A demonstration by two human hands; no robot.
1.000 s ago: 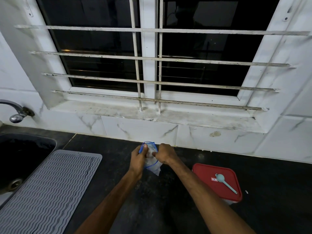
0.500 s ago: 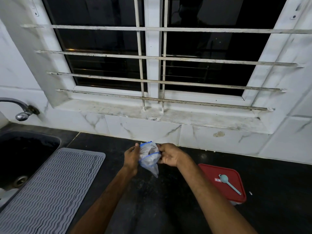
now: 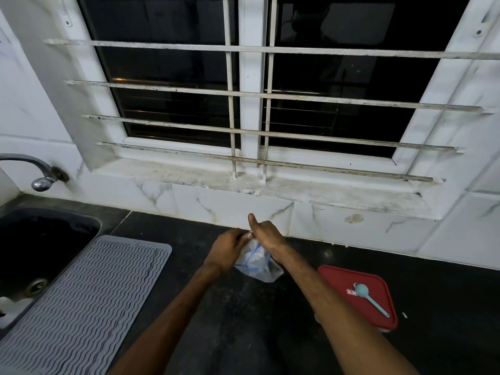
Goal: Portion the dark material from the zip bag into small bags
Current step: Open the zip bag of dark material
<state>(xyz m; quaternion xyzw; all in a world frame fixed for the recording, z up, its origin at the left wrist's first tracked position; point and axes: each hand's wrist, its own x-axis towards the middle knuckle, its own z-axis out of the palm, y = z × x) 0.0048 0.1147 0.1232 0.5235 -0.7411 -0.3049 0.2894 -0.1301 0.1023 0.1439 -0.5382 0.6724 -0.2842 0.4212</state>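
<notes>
The crumpled clear plastic bag with blue zip lines (image 3: 258, 267) hangs between the two hands, held up just off the black stone surface (image 3: 243, 326), with its loose bottom corner drooping below the right wrist. The left hand (image 3: 230, 249) has its fingers curled in and pinches the bag's top edge. The right hand (image 3: 267, 235) is bunched on the same edge right against it, knuckles touching, thumb sticking straight up. It looks to me like the mouth is being worked open. To do that well, I'd have each hand take one lip of the zip only and pull apart gently, with the bag upright so nothing tips out. I can't tell whether any dark material is inside, as the plastic is too crumpled. A flat red square plastic lidded box (image 3: 338, 280) sits on the surface near the right forearm, with a pale blue plastic spoon (image 3: 371, 299) lying on it. The spoon is handy for scooping once the mouth is wide. Out beyond the left arm lies a grey ribbed rubber mat (image 3: 81, 307), so a spill would be better kept on the hard surface than on those ridges.
</notes>
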